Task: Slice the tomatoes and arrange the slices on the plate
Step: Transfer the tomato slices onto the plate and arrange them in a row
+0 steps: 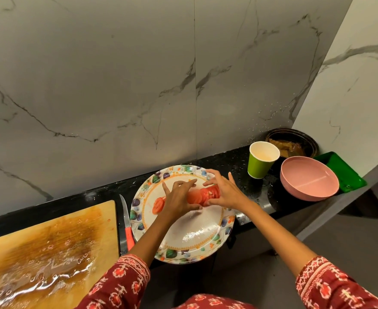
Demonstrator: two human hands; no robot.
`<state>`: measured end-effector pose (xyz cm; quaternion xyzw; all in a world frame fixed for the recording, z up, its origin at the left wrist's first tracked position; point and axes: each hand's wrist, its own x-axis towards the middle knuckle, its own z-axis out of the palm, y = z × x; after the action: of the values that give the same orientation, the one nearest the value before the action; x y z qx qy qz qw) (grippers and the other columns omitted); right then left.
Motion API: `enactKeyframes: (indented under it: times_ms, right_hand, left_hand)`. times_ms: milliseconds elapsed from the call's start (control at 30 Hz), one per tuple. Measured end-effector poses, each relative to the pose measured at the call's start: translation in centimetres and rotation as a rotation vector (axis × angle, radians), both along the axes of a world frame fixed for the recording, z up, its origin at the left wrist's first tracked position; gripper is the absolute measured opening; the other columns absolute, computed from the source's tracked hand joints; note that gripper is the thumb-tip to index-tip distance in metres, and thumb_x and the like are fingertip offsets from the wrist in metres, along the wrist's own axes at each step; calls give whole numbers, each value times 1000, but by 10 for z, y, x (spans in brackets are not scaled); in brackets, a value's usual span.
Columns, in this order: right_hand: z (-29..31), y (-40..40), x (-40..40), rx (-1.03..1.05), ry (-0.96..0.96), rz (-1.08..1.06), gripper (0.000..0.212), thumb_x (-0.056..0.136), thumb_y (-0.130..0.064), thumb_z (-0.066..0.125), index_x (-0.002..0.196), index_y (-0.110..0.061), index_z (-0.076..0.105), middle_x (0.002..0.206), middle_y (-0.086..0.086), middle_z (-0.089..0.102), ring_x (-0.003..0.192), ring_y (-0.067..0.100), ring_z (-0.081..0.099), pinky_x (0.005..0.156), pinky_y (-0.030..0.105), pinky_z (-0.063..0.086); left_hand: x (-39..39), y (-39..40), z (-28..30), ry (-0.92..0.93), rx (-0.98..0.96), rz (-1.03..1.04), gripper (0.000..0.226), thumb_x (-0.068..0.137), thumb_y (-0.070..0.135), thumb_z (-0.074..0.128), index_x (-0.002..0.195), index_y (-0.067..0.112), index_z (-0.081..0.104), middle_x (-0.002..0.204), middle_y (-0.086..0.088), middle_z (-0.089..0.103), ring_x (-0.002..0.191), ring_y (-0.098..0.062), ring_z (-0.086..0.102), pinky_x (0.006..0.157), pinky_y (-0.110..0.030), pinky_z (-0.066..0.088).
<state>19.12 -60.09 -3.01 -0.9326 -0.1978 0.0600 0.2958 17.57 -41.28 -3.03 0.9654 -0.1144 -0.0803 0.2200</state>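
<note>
A large white plate (197, 233) with a leaf-pattern rim sits on the dark counter, its near edge overhanging. Over its far half, a row of red tomato slices (202, 195) stands stacked on edge between my two hands. My left hand (179, 197) holds the left end of the stack, its fingers spread over the top. My right hand (225, 191) cups the right end. One or two loose tomato slices (157, 206) lie flat on the plate just left of my left hand. A knife (126, 221) with a red handle rests on the counter between the plate and the cutting board.
A wet wooden cutting board (49, 248) lies at the left. To the right of the plate stand a green paper cup (261, 160), a pink bowl (308, 180), a green tray (344, 171) and a dark round dish (293, 141). A marble wall backs the counter.
</note>
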Motion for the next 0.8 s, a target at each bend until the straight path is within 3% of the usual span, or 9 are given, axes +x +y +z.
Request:
enactKeyframes:
  times_ms: [333,433,533,800]
  right_hand:
    - [-1,-8,-8,-51,7,22,90,75,-24,73,145,-18,17,140,-7,48,137,15,32,116,49,-4]
    - [-5,-12,-10,-49,-33,-17,88,74,-27,74,145,-17,23,145,-7,40,137,15,31,117,48,-2]
    - [-10,-23,-11,43,-22,-80,94,70,-25,77,145,-17,20,138,-5,49,135,16,34,116,49,1]
    - [-9,-51,4,196,168,-177,101,68,-18,81,145,-24,16,138,-1,49,131,20,40,107,38,33]
  left_hand:
    - [-4,-14,-6,-165,118,-68,87,75,57,64,145,32,19,143,7,43,139,-19,24,104,-57,-23]
    - [-5,-15,-6,-183,128,-43,86,76,57,63,145,30,19,139,8,48,138,-19,26,104,-60,-20]
    - [-5,-14,-10,-185,129,-24,80,79,53,60,145,30,22,137,7,49,136,-19,28,106,-62,-17]
    - [7,-28,-11,-64,111,-42,89,70,64,64,143,31,26,146,3,40,140,-23,22,104,-64,-16]
